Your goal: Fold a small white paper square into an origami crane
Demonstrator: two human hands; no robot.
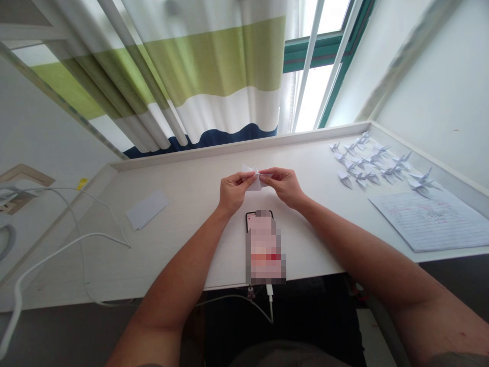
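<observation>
Above the white desk, a small folded piece of white paper (pixel 250 168) is pinched between the fingers of both my hands. My left hand (pixel 234 191) grips its left side, with thumb and forefinger pressed together. From the right, my right hand (pixel 284 186) is closed on the other side in the same way. The fingers cover part of the folds, so the paper's full shape cannot be made out. Just below my hands lies a phone (pixel 262 244), its screen blurred and a white charging plug (pixel 269 290) in its lower end.
Several folded paper cranes (pixel 359 163) stand at the desk's back right. A lined sheet with writing (pixel 431 214) lies in front of them. Blank paper (pixel 147 209) rests at left, near loose white cables (pixel 72 242). A raised rim (pixel 244 146) borders the desk (pixel 183 244) below a curtain (pixel 214 61).
</observation>
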